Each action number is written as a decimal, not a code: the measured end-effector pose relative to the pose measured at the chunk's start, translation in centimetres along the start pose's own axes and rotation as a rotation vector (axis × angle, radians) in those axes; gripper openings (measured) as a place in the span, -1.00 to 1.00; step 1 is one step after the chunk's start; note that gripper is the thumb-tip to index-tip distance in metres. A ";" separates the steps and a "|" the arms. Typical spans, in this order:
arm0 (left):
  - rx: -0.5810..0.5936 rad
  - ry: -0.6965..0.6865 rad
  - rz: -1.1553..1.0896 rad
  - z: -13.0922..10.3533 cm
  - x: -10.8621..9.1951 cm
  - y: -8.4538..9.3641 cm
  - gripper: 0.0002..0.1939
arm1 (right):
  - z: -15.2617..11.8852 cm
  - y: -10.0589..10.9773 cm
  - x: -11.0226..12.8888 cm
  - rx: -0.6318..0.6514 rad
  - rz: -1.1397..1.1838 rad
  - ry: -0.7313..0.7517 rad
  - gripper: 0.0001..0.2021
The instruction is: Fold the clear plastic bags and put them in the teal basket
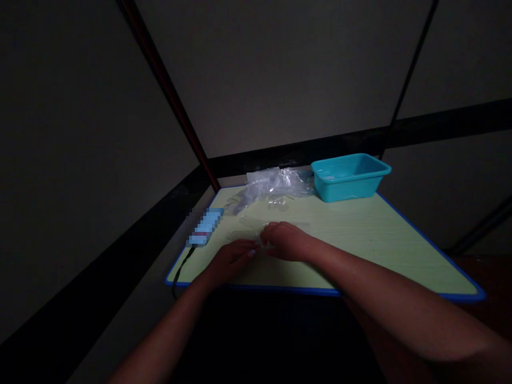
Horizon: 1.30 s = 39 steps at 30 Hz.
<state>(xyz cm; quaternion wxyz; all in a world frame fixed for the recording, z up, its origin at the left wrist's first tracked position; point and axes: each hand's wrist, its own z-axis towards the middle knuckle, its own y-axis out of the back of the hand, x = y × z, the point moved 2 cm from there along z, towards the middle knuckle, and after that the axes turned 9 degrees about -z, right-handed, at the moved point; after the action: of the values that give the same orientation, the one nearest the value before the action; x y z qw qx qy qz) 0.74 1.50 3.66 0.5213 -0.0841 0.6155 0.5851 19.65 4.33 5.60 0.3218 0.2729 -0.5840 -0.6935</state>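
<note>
A clear plastic bag (pixel 250 228) lies flat on the pale green table (pixel 372 240), just in front of my hands. My right hand (pixel 286 241) is over its near right part, with fingers curled down and pressed together; what they hold, if anything, is hidden. Low on the tabletop, my left hand (pixel 234 260) rests at the bag's near side, fingers stretched out toward my right hand. Small clear round pieces (pixel 278 204) lie beyond the bag.
A heap of clear plastic bags (pixel 276 183) lies at the back of the table. Right of it stands a turquoise basin (pixel 348 188). At the left edge is a blurred-out blue device (pixel 207 226) with a black strap (pixel 182 265) hanging over the edge. Walls rise behind and left.
</note>
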 end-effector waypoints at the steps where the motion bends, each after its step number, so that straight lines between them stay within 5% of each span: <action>1: -0.005 0.006 0.004 0.0 0.0 -0.1 -0.69 | 0.2 -0.2 0.0 0.005 -0.017 -0.009 -0.82; 11: -0.027 0.018 0.076 0.6 0.4 -0.7 -0.75 | 0.8 -1.4 -0.4 0.032 0.001 -0.038 -0.78; 18: -0.068 0.014 0.340 0.6 2.2 -0.5 -0.60 | 0.8 -1.7 -0.8 0.027 0.063 -0.072 -0.81; 39: -0.155 -0.065 0.451 -1.2 4.3 4.5 -0.86 | 0.8 -1.3 -1.7 0.027 0.335 -0.136 -0.87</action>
<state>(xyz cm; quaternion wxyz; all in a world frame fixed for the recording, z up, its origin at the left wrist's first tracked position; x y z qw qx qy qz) -5.03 4.02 3.00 0.3891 0.0344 0.5550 0.7345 20.00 6.31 4.43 0.3889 0.1288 -0.6508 -0.6393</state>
